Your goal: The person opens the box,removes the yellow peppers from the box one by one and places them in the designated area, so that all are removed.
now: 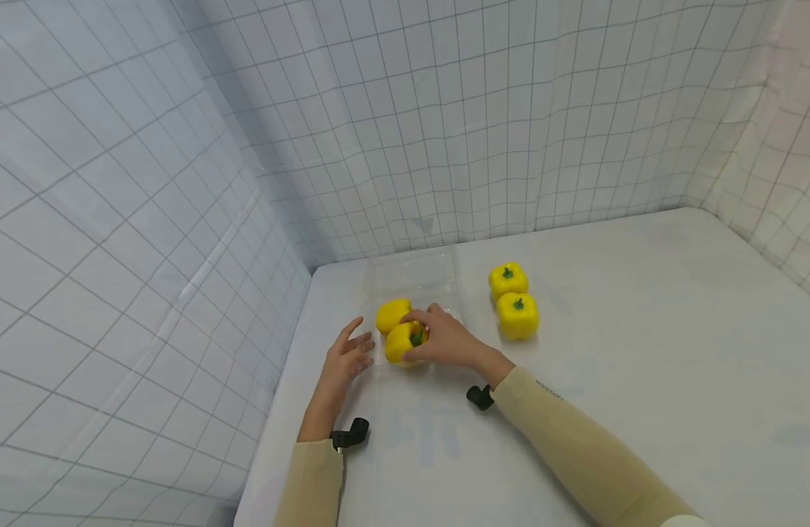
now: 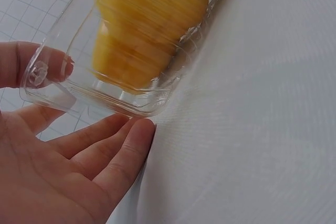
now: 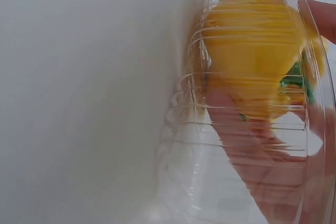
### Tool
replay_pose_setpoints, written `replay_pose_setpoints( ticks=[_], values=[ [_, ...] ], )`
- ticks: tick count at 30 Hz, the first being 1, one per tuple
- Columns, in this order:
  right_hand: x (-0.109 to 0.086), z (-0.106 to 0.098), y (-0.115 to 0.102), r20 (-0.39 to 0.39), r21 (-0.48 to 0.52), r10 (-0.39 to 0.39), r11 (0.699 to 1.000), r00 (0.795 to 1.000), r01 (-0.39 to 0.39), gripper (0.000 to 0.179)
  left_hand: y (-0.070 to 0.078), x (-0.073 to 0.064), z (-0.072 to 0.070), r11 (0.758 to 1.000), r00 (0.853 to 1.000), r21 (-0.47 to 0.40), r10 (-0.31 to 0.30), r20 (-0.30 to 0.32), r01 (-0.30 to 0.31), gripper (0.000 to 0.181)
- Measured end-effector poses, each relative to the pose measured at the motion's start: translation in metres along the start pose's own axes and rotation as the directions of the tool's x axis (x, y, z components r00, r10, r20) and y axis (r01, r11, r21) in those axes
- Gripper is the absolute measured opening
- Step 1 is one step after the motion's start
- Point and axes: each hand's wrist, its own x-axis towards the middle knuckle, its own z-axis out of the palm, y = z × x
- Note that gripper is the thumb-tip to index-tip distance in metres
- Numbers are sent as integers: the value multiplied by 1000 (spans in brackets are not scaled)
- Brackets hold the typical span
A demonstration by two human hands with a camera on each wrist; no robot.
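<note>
A clear plastic clamshell container (image 1: 411,272) lies on the white table with its lid folded back toward the rear. Inside its left part are two yellow bell peppers, one pepper (image 1: 390,315) behind and another pepper (image 1: 397,344) in front, turned with its green stem to the right. My right hand (image 1: 447,340) grips the front pepper between thumb and fingers, inside the container; the ribbed wall (image 3: 191,145) stands before it in the right wrist view. At the container's left side, my left hand (image 1: 342,366) touches the rim and wall with extended fingers (image 2: 113,171).
Two more yellow bell peppers, a rear one (image 1: 508,281) and a nearer one (image 1: 518,316), stand stem-up together right of the container. Grid-patterned white curtains (image 1: 444,132) enclose the table (image 1: 642,351) at the back and both sides.
</note>
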Motion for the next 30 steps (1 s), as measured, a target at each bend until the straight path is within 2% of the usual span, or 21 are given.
replay_pose_setpoints(
  ticks=[10, 18, 24, 30],
  values=[
    [-2, 1, 1, -38, -2, -4, 1000, 999, 4, 63, 1, 0, -1, 1000, 1000, -4, -14, 12, 14, 67],
    [-2, 2, 3, -73, -11, -38, 999, 997, 37, 67, 1, 0, 0, 1000, 1000, -16, -8, 6, 8, 67],
    [-2, 2, 4, -112, 42, -36, 998, 993, 41, 76, 1, 0, 1, 1000, 1000, -12, -4, -1, 4, 67],
    [0, 3, 5, -120, 73, -12, 997, 993, 21, 77, 0, 1, 1, 1000, 1000, -11, -3, -9, 3, 66]
  ],
)
